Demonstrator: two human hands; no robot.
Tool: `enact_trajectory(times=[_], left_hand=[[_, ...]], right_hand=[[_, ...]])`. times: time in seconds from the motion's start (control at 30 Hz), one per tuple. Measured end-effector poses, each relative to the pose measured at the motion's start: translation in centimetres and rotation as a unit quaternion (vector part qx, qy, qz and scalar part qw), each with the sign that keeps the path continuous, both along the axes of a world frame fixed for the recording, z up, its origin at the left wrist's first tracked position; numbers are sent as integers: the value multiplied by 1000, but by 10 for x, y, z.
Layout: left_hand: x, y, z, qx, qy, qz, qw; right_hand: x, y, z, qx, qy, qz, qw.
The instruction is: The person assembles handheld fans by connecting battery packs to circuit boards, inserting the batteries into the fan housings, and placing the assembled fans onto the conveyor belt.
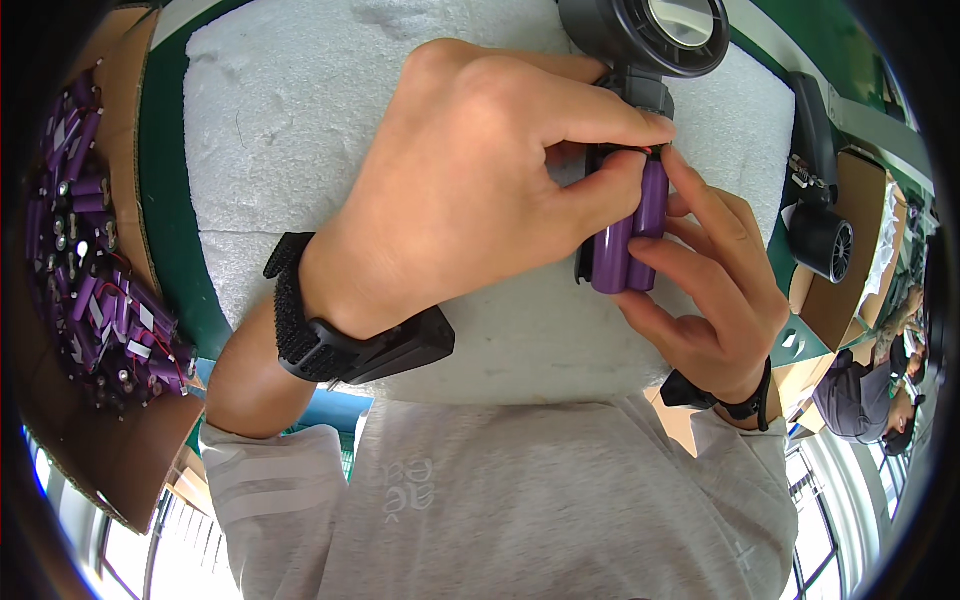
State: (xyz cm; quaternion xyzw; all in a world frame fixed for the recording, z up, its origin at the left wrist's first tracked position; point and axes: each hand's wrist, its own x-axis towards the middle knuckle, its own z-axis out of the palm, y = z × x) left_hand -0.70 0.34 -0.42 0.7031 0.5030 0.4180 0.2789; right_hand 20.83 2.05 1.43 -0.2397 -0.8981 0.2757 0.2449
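Head view: we see left hand (470,190) pinching the top of a purple battery pack (628,240), right hand (705,285) gripping its lower right side, over white foam pad (300,150), just below a black fan (645,35). Loose purple cells (90,280) far left.

left hand (470,190): fingers curled, pinching grip | right hand (710,290): fingers curled, cupping from right
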Motion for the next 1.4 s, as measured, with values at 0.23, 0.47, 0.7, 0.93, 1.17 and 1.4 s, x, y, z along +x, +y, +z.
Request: enact_trajectory(times=[0.23,0.47,0.7,0.93,1.17,1.4], left_hand=[[-1,-1,-1,-41,-40,-3,998],[-1,0,0,-49,-87,-24,995],[-1,1,-3,-51,-109,-31,992],[-1,-1,7,-124,-128,-27,984],[-13,10,24,-182,-116,-87,972],[-5,3,17,-205,-127,-44,970]], right_hand=[[1,-3,-3,-20,4,-8,1000],[2,2,5,-39,-25,10,999],[0,-1,-5,-47,15,-4,999],[1,3,-9,-68,47,17,996],[-1,7,-5,-33,-10,1,999],[-7,6,-3,-114,6,-65,991]])
